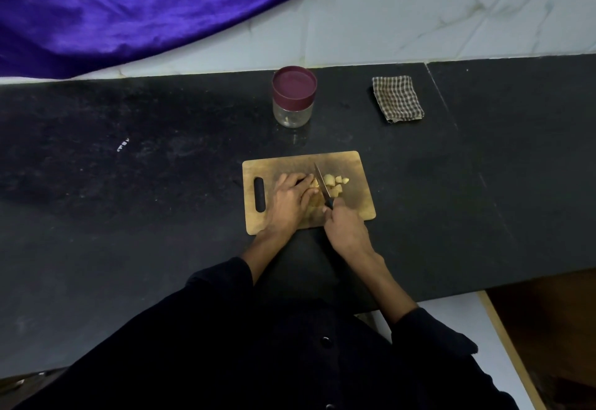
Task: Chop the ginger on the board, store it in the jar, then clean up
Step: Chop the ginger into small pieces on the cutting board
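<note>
Ginger: pale yellow chunks of ginger (335, 183) are lying near the middle of the rectangular wooden chopping board (354, 164), with several cut pieces sitting to the right of the blade and an uncut part showing under the left fingertips.
Board: the wooden board is lying flat on the black stone counter (129, 216), its slotted handle hole (259, 194) pointing to the left.
Knife: a small knife with a black handle and a thin steel blade (321, 180) is standing on edge across the ginger, tip pointing away from the person.
Left hand: the left hand (290, 198) is pressing down on the ginger, fingers curled over it just beside the blade.
Right hand: the right hand (343, 227) is gripping the knife handle, fingers wrapped round it.
Jar: a clear glass jar (293, 114) is standing upright behind the board, well apart from it, closed by a round maroon lid (294, 83); it is looking nearly empty, with 1 small pale bit showing near the bottom.
Cloth: a folded brown-and-white checked cloth (398, 98) is lying to the right of the jar.
Fabric: a shiny purple fabric (129, 12) is hanging over the white tiled wall (451, 6) at the back left.
</note>
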Demonstrator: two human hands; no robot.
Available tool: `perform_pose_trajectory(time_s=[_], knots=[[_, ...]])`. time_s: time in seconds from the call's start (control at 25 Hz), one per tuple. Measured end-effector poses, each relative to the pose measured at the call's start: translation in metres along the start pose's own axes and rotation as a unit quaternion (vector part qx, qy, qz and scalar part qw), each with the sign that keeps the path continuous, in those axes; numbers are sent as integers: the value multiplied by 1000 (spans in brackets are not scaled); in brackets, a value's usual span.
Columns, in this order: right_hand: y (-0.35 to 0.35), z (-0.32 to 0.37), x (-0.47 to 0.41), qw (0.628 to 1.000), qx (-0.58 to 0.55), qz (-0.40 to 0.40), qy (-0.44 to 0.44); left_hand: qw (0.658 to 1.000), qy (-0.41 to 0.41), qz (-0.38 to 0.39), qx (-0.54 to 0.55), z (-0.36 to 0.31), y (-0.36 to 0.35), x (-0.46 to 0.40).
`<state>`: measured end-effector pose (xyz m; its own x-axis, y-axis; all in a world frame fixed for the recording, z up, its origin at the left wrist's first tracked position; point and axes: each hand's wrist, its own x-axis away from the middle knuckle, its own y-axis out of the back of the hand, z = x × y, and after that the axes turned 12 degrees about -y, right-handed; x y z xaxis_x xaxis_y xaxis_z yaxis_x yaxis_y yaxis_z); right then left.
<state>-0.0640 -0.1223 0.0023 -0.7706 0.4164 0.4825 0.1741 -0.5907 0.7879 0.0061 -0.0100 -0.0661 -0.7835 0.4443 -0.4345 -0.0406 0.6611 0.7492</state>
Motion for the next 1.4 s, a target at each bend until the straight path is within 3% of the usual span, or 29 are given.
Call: perform_pose_trajectory(time_s=[1.4], knots=[[-3, 6, 7, 998, 67, -17, -5, 998, 36, -3, 43, -5, 6, -1]])
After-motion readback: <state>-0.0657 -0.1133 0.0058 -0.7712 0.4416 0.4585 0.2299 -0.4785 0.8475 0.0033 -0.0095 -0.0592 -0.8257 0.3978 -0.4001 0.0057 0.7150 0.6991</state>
